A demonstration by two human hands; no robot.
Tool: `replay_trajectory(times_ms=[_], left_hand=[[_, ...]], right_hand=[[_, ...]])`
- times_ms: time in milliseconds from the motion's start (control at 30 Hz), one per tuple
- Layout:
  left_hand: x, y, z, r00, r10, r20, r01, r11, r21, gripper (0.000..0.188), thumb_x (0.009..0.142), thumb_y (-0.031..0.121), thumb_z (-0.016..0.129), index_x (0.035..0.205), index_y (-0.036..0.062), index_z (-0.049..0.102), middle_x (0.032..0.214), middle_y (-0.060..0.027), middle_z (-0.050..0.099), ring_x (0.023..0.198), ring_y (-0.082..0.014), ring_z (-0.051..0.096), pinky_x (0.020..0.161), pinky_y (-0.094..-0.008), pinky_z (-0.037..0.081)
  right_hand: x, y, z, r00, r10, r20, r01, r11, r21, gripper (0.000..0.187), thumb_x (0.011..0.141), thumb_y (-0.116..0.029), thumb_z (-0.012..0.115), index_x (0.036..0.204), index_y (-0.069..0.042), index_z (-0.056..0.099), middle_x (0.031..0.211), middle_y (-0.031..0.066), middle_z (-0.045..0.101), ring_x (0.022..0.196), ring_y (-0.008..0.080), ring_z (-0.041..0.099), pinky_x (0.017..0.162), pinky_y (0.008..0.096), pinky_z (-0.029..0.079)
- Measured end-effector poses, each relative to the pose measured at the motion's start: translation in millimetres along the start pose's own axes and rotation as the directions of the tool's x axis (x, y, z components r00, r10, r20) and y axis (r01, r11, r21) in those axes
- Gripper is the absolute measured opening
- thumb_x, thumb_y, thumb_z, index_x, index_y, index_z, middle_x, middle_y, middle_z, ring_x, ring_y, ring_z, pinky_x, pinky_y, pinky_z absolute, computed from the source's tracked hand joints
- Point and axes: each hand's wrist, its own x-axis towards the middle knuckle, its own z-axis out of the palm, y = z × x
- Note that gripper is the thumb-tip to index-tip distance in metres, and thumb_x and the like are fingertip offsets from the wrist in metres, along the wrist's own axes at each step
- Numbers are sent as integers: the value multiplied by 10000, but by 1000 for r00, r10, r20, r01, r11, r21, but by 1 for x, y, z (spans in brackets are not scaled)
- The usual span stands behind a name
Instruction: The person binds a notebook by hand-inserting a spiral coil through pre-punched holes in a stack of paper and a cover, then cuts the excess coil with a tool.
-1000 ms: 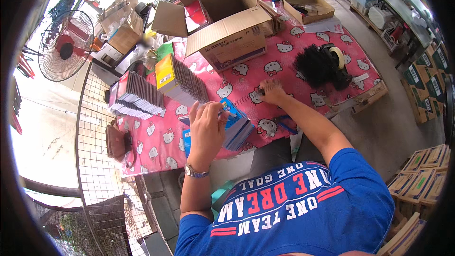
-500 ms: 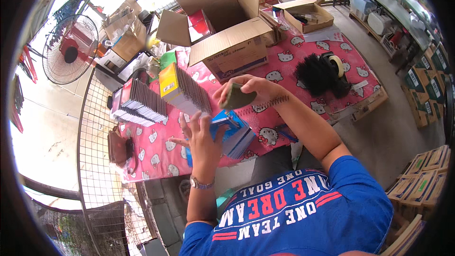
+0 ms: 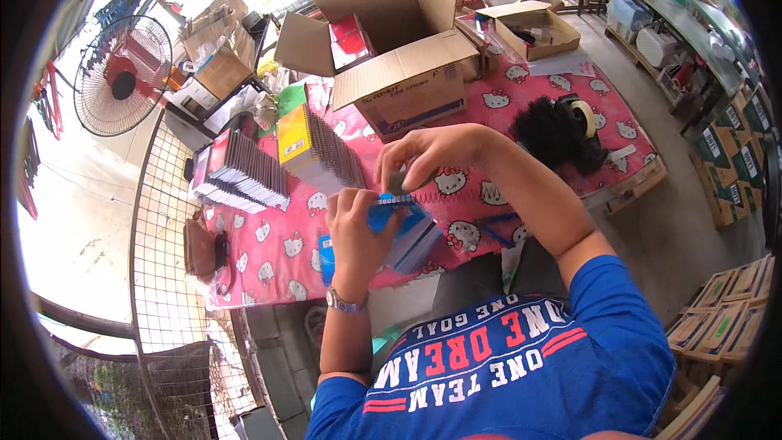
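Note:
My left hand (image 3: 357, 224), a watch on its wrist, pinches the edge of a blue notebook (image 3: 381, 217) above a stack of blue-covered notebooks (image 3: 417, 246). A row of binding holes or loops shows along its far edge. Against that edge, my right hand (image 3: 430, 155) bends its fingers down around a dark olive pad (image 3: 397, 181), mostly hidden by them. From the notebook's edge a thin dark spiral wire (image 3: 456, 196) stretches right, passing under my right wrist. Both hands almost meet at the bound edge.
Stacks of yellow-covered notebooks (image 3: 295, 137) and red-covered notebooks (image 3: 218, 160) stand to the left. Behind is an open cardboard box (image 3: 411, 102). A black bristly bundle (image 3: 544, 132) and a tape roll (image 3: 580, 114) lie right. A brown pouch (image 3: 199, 248) sits at the left edge.
My right hand has come down and left with the olive pad, from above the stack to the notebook's edge. My left hand's spread fingers have closed on the notebook.

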Motion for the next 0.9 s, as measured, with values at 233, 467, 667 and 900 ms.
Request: replay_trajectory(times_ms=[233,467,667,900], left_hand=[[-4,-7,-8,999,-29,15,30,998,-64,345,716,151,778,990,31,606,965,-134,596,976,-341,534,857,-430,447],[-10,-27,-15,992,-127,24,129,974,-188,365,731,51,712,1076,37,596,994,-140,606,976,-320,573,847,-404,472],[-13,-48,-21,973,-200,118,227,928,-296,296,790,22,683,1077,22,612,984,-141,639,837,-260,615,733,-352,500],[-11,-48,-20,953,-260,154,302,839,-453,272,848,42,684,1104,26,595,969,-95,678,704,-149,609,628,-282,496]], right_hand=[[11,-2,-1,1000,6,13,-6,999,-54,486,759,-354,770,1106,-26,683,1177,111,589,1104,216,570,971,338,434],[27,-2,-5,989,146,36,-142,986,-87,421,775,-286,752,1112,-38,696,1206,109,591,1141,216,551,1001,342,408],[43,-10,-2,962,272,9,-261,930,-259,416,781,-262,750,1121,-30,687,1159,99,603,1088,182,571,990,320,423],[51,-2,-6,995,40,93,-38,999,-20,381,789,-245,748,1098,-26,705,1212,103,605,1122,178,562,999,310,414]])
